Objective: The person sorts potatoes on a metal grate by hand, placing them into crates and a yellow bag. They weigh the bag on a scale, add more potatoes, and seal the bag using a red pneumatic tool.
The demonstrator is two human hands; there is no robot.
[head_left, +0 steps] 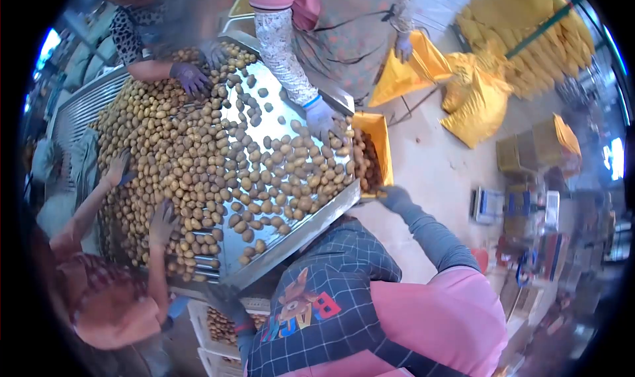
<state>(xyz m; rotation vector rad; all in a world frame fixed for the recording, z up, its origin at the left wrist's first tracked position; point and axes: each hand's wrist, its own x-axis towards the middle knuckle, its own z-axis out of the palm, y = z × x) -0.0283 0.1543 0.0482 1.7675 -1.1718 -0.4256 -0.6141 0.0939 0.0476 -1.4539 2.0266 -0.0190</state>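
My left hand [226, 301], in a dark glove, is at the lower edge of the metal sorting table [291, 243], above a white crate [202, 324]. Its fingers are too dark and blurred to read. A grey glove and sleeve cover my right hand [395, 198], which is at the lower corner of a yellow bag [379, 135]; whether its fingers grip the bag is unclear. Potatoes [175, 149] lie thickly over the left of the table and more loosely towards the right. More potatoes fill the bag at the table's outlet.
Across the table, gloved hands of co-workers [190, 78] [322, 118] touch potatoes. Another person's two hands [162, 223] rest on the pile at the left. Filled yellow sacks [486, 102], an open yellow bag on a stand [413, 69] and a scale [489, 205] stand at the right.
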